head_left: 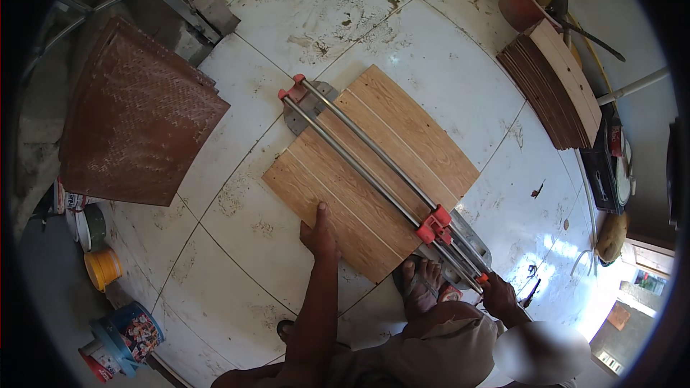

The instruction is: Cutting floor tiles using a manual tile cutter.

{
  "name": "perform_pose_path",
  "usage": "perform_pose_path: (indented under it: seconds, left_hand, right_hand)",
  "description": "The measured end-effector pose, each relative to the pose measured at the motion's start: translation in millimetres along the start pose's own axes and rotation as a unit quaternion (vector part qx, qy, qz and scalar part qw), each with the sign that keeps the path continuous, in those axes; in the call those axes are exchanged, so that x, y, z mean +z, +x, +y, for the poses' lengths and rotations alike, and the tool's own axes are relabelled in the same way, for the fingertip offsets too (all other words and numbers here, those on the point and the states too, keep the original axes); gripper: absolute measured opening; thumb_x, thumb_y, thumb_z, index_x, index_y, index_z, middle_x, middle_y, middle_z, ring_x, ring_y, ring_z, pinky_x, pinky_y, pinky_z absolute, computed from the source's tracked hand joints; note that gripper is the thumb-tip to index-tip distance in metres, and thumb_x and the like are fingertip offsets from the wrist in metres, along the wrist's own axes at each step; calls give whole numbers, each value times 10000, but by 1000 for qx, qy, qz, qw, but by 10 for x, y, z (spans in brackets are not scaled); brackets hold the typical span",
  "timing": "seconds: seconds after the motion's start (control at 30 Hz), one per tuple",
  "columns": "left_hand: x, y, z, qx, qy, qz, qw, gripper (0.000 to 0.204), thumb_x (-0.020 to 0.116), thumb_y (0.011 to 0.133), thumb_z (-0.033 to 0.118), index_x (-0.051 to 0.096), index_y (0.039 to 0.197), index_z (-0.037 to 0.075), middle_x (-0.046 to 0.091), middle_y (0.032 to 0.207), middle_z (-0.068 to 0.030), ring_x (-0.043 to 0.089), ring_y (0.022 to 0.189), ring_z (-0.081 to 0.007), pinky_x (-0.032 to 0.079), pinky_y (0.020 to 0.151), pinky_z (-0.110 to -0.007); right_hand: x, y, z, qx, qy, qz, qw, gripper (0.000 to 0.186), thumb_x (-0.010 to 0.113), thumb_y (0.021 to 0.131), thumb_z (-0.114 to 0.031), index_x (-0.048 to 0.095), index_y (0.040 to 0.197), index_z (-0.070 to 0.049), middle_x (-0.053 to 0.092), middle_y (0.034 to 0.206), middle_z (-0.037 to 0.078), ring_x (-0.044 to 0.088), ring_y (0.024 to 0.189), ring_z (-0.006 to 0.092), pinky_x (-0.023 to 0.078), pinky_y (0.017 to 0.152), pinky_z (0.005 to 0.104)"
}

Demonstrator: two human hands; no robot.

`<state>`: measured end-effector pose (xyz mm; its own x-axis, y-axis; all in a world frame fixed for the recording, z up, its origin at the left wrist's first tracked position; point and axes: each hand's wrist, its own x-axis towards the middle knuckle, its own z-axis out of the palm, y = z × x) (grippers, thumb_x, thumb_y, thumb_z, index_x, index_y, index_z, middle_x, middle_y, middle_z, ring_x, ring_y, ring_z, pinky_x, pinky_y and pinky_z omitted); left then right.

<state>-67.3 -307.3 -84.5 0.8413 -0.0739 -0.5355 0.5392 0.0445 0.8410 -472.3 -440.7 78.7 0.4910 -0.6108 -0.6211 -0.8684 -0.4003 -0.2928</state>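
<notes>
A wood-patterned tile with pale lines lies at an angle in a manual tile cutter. The cutter has two steel rails, with a red bracket at the far end and a red carriage near me. My left hand is closed on the tile's near left edge, thumb on top and the other fingers mostly hidden. At the near end of the rails, my right hand wraps round the cutter's handle, close to its red part. My sandalled foot is beside the cutter's near end.
Brown tiles are stacked at the left, and more tiles at the right by the wall. Yellow and blue buckets stand at lower left, a red bucket at upper right. Dirt smears the white floor.
</notes>
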Motion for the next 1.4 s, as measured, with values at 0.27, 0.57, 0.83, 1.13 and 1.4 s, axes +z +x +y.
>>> perform_pose_path:
  seconds: [0.27,0.57,0.83,1.13,1.4]
  left_hand:
    - [55,-55,101,-19,-3,-1,1000,570,789,887,199,537,1336,-46,652,1226,-126,644,1063,-213,525,955,-347]
    - [21,-32,66,-13,-27,-25,999,561,752,913,163,512,1379,-38,640,1253,-101,632,1089,-204,507,983,-343]
    - [17,9,19,5,-47,-35,998,555,747,915,156,515,1381,-37,638,1265,-116,639,1106,-219,514,986,-349]
    - [55,-53,78,11,-37,3,999,516,792,873,193,596,1279,-58,701,1157,-124,680,1006,-213,544,917,-341]
    - [-31,57,-12,-18,-65,-14,998,538,781,890,206,573,1304,-68,684,1206,-136,677,1037,-224,532,956,-349]
  right_hand:
    - [-196,713,-871,56,-11,1,998,287,496,1028,-330,577,1125,-72,692,952,228,677,869,457,530,753,554]
    - [-368,1309,-1673,-1,-13,15,1000,420,459,1048,-401,555,1063,8,694,854,291,682,829,479,519,742,577]
    - [-366,2021,-2301,-119,-3,112,987,449,452,1060,-387,553,1005,47,661,710,293,681,724,486,532,673,580]
    - [-482,2349,-2744,-135,10,86,987,509,399,1069,-433,580,1024,41,699,830,300,702,814,475,541,758,571]
    - [-565,2418,-2815,-142,20,70,987,534,395,1066,-446,595,1039,49,702,875,304,700,879,466,525,813,570]
